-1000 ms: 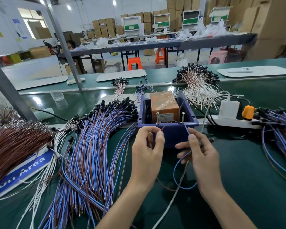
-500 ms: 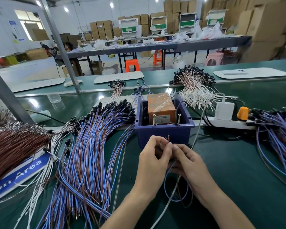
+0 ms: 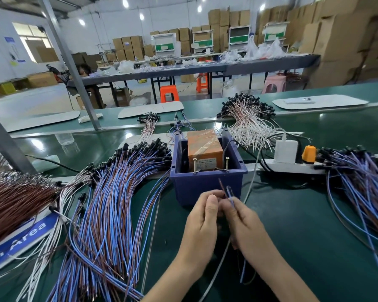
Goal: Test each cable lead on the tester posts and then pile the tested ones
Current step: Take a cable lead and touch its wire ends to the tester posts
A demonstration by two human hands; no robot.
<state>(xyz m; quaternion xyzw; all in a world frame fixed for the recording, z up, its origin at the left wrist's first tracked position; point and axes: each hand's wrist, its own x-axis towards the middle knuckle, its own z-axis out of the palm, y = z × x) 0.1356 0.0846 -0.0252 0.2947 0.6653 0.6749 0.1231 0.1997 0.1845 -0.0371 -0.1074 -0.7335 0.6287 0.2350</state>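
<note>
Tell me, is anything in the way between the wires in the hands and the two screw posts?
Nothing visible. The ends of the cable lead poke up from the left hand and right hand, in front of the wall of the blue bin. The tester posts stand at its rim just above, only air between.

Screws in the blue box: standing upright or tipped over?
Upright: both screws stand heads-up inside the blue box, near its front wall.

Hidden grips, cropped edges, unreadable print

The left hand [image 3: 202, 223] and right hand [image 3: 242, 223] overlap, hiding where their fingers pinch the cable lead [image 3: 226, 188]; its tips are blurred. The blue bin [image 3: 205, 188] hides the orange tester [image 3: 203, 144] base; the tester's label [image 3: 205, 163] is illegible. The left edge crops the blue sign [image 3: 20, 240] and brown wire bundle [image 3: 13, 199].
</note>
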